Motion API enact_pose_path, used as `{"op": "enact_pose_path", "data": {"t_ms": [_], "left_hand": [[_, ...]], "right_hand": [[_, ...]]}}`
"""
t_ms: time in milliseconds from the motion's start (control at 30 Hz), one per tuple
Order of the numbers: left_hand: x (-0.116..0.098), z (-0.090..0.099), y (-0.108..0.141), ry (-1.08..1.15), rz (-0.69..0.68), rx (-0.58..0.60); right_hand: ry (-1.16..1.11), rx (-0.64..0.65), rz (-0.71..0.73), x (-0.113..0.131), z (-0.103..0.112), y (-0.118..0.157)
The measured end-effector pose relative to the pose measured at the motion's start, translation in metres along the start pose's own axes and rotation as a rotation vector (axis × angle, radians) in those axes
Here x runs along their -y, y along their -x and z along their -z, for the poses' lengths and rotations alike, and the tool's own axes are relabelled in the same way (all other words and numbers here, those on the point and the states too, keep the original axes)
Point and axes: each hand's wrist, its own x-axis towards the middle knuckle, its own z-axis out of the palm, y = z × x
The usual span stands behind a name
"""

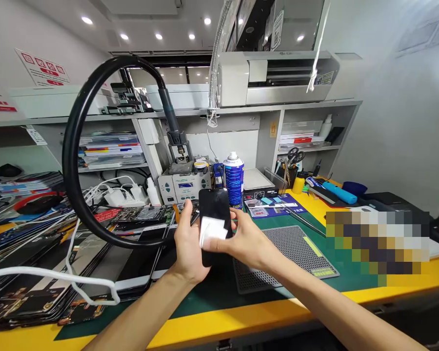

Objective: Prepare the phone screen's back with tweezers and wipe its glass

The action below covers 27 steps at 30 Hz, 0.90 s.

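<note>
A black smartphone stands nearly upright between my two hands, its dark screen towards me. My left hand is closed round its left edge, thumb along the side. With its thumb, my right hand presses a folded white wipe against the lower half of the screen. The right fingers curl behind the phone's right edge and are partly hidden. Below and to the right, a grey perforated mat lies on the green work mat.
A black flexible hose loops at the left, over stacked phone parts and a white cable. Behind the phone stand a blue spray can and a soldering station. Tweezers lie right; a blurred patch hides things there.
</note>
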Motion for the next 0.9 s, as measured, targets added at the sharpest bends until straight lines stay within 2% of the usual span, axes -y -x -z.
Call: {"op": "enact_pose_path", "data": {"t_ms": [100,233,367,433,633,767,900], "left_hand": [[0.000,-0.002,0.002,0.002,-0.024,-0.015],[-0.005,-0.001,0.002,-0.016,-0.076,-0.035],[-0.012,0.004,0.002,-0.041,-0.107,-0.013],[-0.013,0.006,0.002,-0.050,-0.130,-0.012],[-0.011,0.006,0.002,-0.078,-0.157,-0.021],[-0.011,0.004,0.002,-0.085,-0.152,-0.024],[-0.012,0.005,-0.001,-0.088,-0.118,-0.020]], "right_hand": [[-0.035,-0.038,-0.016,0.015,-0.001,-0.004],[-0.111,0.118,0.001,0.018,-0.008,0.004],[-0.022,0.163,-0.191,0.009,-0.019,0.020],[-0.021,0.150,-0.268,0.004,-0.028,0.027],[-0.273,-0.020,-0.287,-0.007,-0.055,0.040],[-0.330,-0.059,-0.247,-0.004,-0.049,0.039],[-0.353,0.033,-0.216,-0.002,-0.029,0.035]]}}
